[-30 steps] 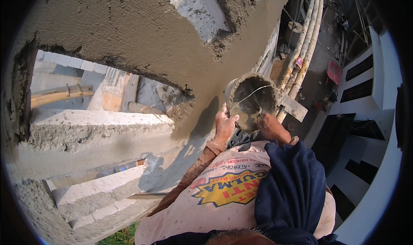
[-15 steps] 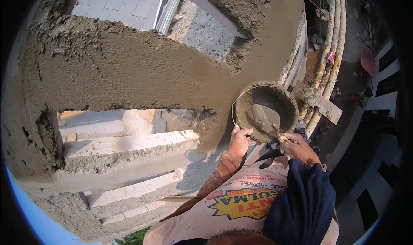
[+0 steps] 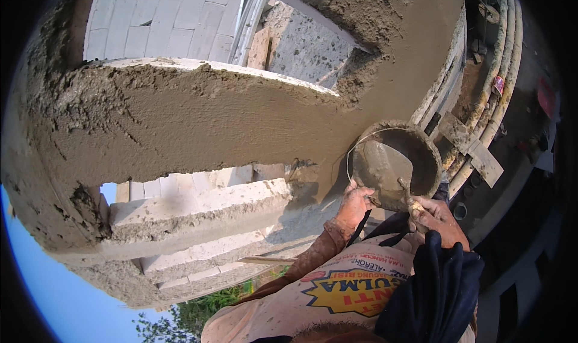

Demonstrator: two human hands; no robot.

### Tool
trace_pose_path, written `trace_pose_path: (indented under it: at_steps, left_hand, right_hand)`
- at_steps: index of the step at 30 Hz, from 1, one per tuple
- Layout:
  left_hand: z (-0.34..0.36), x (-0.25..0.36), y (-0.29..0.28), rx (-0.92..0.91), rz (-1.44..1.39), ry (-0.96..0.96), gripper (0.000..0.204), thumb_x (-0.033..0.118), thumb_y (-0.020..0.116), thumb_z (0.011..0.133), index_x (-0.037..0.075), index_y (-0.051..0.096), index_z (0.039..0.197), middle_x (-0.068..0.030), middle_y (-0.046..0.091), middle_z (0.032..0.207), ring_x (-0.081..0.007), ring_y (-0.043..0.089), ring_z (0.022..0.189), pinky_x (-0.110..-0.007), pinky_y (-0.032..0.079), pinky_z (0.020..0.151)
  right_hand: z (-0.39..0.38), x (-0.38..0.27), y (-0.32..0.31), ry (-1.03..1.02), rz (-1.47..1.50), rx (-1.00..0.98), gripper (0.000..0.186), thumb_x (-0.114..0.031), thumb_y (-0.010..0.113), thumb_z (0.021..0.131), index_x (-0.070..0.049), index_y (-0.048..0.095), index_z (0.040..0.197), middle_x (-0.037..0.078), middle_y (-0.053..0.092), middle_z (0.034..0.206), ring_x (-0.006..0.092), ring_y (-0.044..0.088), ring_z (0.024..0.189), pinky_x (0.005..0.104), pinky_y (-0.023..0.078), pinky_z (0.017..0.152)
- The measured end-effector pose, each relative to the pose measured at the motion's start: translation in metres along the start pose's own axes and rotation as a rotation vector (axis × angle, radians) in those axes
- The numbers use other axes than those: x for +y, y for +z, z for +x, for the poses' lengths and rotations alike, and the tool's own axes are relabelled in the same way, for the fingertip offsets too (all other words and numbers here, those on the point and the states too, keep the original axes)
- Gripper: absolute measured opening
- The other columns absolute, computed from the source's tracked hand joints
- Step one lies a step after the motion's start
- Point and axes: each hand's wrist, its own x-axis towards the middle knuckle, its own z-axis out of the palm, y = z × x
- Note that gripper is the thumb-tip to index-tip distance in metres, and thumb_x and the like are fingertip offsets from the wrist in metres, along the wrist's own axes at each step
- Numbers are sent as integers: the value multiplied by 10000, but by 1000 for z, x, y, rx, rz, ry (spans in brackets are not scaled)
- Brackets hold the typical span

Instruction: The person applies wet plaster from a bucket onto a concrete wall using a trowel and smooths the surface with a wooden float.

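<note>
The left hand (image 3: 354,205) grasps the near left rim of a mortar bucket (image 3: 433,153), with the thumb on the inner side. The right hand (image 3: 436,219) is closed around the handle of a trowel (image 3: 385,162), and its broad grey blade lies inside the bucket. The bucket is in front of the person's body, near the right end of the plastered band (image 3: 241,123), and its mouth is tilted toward the person. What carries it from below, I cannot tell.

The main danger, in my judgement, is the bucket itself. If only the left hand bears it, a strong push of the blade against the wall could twist the wet rim out of the fingers. Then the mortar could spill, or the bucket could drop toward the bamboo poles (image 3: 492,93) at the right. The thin wire bail (image 3: 357,147) stands along the left rim and could catch the blade when it is lifted. Also the dark cloth (image 3: 430,289), hanging close to the right wrist, could hinder this arm. Finally, if the bucket swings left, it could scrape the wet-looking plaster beside it.
</note>
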Motion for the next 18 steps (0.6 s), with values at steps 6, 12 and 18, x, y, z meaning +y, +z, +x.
trace_pose_path:
  at_steps: [6,12,18]
  left_hand:
    - [0,-2,6,89,-79,-6,545,-4,563,878,189,485,1382,-74,660,1171,-257,716,935,-422,611,771]
    - [-1,-5,10,121,-50,22,458,14,586,884,148,526,1318,-81,663,1153,-268,715,931,-429,610,783]
    - [-7,-7,8,90,-112,58,479,20,609,875,120,509,1333,-112,654,1171,-284,712,944,-451,612,820]
  right_hand:
    - [10,-19,-3,62,19,-65,402,-234,543,987,25,620,1284,2,591,794,72,508,683,230,398,628]
    - [24,-48,15,146,321,-86,520,-80,482,872,37,528,1376,102,610,793,130,530,493,265,442,475]
    - [29,-95,44,-19,513,-73,528,-73,463,925,48,462,1439,103,591,818,139,514,457,259,444,407]
